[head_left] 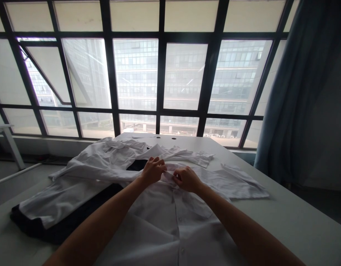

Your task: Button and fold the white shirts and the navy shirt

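A white button-up shirt [156,218] lies spread on the table, its collar at the far end and its button placket running down towards me. Both hands are at the collar. My left hand [154,170] is closed, pinching the collar's left side near the neck opening. Just to its right, my right hand [187,178] has its fingers curled on the other side of the collar, close to the top of the placket. A short stretch of collar shows between the two hands. The fingertips are partly hidden by the knuckles.
More white shirts [104,159] lie heaped at the left and beyond the hands, with a dark garment [59,221] under them. A white sleeve [242,181] reaches right across the white table [286,214]. A blue-grey curtain [292,96] hangs at the right, before large windows.
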`<state>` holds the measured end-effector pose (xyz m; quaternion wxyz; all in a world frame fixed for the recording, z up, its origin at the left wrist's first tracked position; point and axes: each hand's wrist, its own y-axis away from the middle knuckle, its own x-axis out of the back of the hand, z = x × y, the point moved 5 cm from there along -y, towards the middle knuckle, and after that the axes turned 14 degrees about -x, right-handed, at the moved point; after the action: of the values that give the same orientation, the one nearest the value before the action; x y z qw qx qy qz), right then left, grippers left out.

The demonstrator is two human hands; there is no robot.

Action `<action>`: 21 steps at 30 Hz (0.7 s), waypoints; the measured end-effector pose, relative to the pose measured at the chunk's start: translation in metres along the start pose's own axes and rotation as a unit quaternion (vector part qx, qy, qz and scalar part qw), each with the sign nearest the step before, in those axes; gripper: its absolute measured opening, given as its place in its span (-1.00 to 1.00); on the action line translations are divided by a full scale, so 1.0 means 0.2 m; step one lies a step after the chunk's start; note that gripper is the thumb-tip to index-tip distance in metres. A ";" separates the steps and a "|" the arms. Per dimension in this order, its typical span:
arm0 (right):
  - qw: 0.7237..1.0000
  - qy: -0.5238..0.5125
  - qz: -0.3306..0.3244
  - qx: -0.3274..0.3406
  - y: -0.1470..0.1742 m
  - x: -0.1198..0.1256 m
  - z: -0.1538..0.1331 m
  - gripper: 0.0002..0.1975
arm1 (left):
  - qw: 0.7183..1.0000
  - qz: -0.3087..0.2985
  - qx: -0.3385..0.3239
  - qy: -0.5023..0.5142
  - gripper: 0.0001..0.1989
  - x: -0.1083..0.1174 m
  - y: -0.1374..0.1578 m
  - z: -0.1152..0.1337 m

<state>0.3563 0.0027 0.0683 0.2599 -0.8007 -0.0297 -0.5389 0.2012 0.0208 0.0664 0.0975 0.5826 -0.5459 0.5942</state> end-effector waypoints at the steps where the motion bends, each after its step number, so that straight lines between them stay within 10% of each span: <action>1: 1.000 -0.013 0.000 0.002 0.00 0.01 0.01 -0.78 | 1.000 0.009 0.007 -0.004 -0.78 0.00 0.00 -0.01; 9: 0.976 -0.003 0.163 -0.146 -0.04 0.05 0.26 -0.76 | 0.998 0.035 0.048 -0.012 -0.69 -0.01 0.02 -0.06; 15: 0.934 -0.205 0.055 -0.286 -0.08 -0.06 0.48 -0.69 | 0.995 0.053 0.087 -0.009 -0.74 0.02 0.02 -0.07; 21: 0.825 -0.473 0.005 -0.311 -0.09 -0.08 0.45 -0.71 | 0.995 0.075 0.035 0.049 -0.79 0.06 -0.07 0.09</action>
<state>0.4190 0.0622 0.0358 -0.0460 -0.9959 0.0237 -0.0738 0.2179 0.0061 0.0792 0.0587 0.5136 -0.5611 0.6465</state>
